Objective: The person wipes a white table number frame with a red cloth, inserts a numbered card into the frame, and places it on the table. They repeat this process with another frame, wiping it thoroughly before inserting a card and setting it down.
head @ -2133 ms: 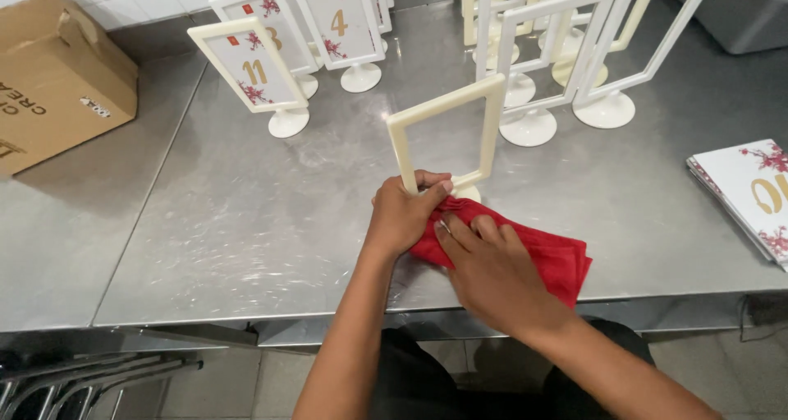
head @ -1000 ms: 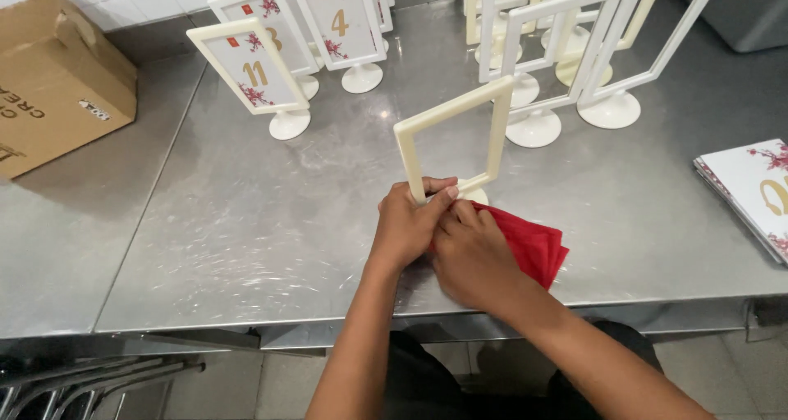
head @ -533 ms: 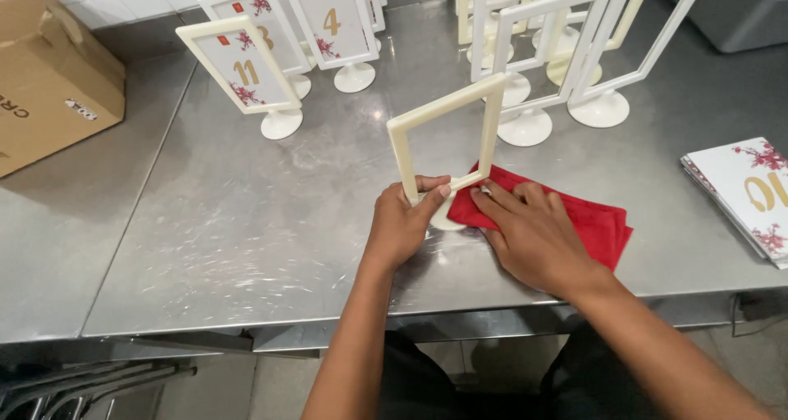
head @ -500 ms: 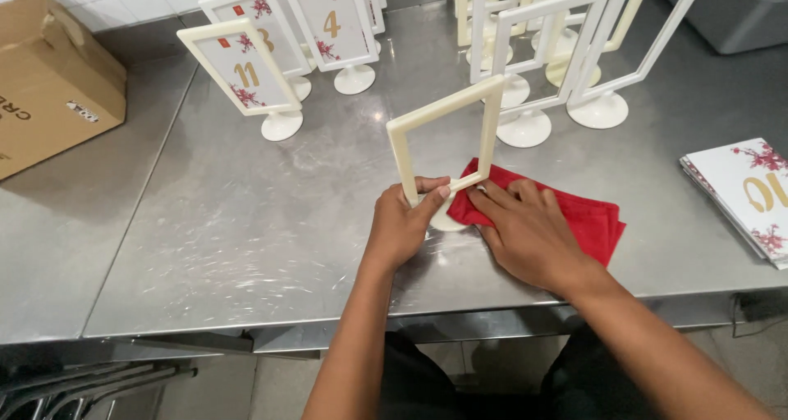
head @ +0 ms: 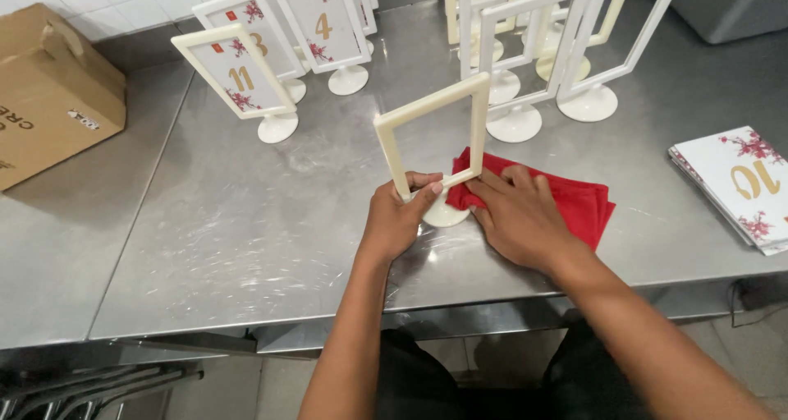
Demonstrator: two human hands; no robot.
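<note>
Frame (head: 432, 133), cream and empty, stands upright at the worktop's (head: 246, 247) middle, its lower left corner pinched by the left hand (head: 396, 220). Right hand (head: 515, 215) lies spread flat on a red cloth (head: 584, 206) at 3 o'clock of the frame's round base.

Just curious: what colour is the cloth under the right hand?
Red cloth, seen in the head view.

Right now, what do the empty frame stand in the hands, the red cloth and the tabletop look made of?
Empty frame stand: likely moulded plastic, cream, smooth with a slight sheen; thin uniform bars and a round base. Red cloth: woven fabric, matte, folded in soft layers under the right hand. Table: apparently stainless steel, brushed, with blurred reflections and fine scuffs. The left hand grips the frame's lower corner.
</note>
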